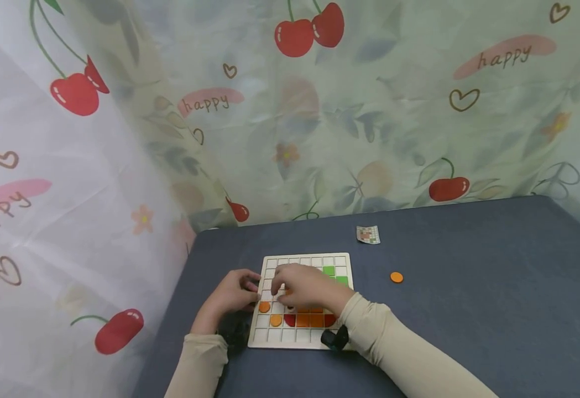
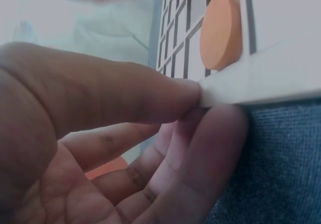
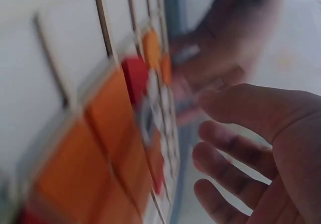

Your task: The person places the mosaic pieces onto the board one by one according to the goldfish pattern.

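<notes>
A white gridded board (image 1: 290, 337) lies on the table with orange square tiles (image 1: 309, 320), red rounded pieces (image 1: 290, 320) and orange discs (image 1: 276, 320) on it. My left hand (image 1: 232, 293) is at the board's left edge, the thumb on the rim and a finger against its side. Close to that thumb in the left wrist view is an orange disc (image 2: 220, 32). Above the board's middle, my right hand (image 1: 304, 284) reaches in from the right and covers several cells. In the right wrist view its fingers (image 3: 215, 158) stand apart from the thumb, with nothing between them.
Two green squares (image 1: 328, 271) lie in the board's upper right. A loose orange disc (image 1: 396, 277) is on the dark table (image 1: 469, 309) to the right. Behind the board lies a small patterned card (image 1: 367, 235). A printed curtain (image 1: 319, 138) borders the table.
</notes>
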`<state>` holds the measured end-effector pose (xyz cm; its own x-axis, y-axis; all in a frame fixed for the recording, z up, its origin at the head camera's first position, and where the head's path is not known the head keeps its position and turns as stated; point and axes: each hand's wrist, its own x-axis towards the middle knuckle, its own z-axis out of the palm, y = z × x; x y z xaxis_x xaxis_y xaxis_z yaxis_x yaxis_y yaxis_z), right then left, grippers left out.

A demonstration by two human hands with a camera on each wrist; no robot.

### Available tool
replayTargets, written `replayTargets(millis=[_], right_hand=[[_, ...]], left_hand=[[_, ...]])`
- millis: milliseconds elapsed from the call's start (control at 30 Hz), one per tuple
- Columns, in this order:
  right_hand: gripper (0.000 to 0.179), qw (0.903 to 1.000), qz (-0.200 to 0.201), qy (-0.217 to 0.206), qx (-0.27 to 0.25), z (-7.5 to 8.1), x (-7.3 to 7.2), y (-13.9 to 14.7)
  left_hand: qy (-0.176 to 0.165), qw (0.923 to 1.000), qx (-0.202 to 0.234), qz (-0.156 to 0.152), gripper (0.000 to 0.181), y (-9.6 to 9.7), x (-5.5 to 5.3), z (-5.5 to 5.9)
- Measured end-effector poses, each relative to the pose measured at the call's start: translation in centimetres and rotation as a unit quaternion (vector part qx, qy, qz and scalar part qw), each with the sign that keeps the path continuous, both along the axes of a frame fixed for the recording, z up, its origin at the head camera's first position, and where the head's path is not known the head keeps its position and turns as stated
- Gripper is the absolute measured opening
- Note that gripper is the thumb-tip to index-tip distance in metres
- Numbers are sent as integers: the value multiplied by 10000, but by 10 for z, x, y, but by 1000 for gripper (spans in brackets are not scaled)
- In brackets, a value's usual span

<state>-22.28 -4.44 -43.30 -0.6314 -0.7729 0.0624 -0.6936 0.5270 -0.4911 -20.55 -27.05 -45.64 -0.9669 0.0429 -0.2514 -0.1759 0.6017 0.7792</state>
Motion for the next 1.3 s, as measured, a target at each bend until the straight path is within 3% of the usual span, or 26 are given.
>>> replayTargets(millis=[267,467,633,867,1300], right_hand=[[16,9983,-509,51,-279,8,-12,92],[20,9938,-1085,186,-122,-6,-18,166],[30,9892,-1452,44,168,-20,-18,208],[17,9847,-1716,161,273,-25,-14,229],[10,9841,-1753,246,117,-24,-13,226]], left_hand=[[-11,9999,-151,18,43,7,1,2],[11,9997,-218,58,44,7,1,2],[35,9994,-323,107,44,6,0,1],[-1,9989,-432,154,44,7,0,-1],[62,9990,-427,119,45,5,2,1]])
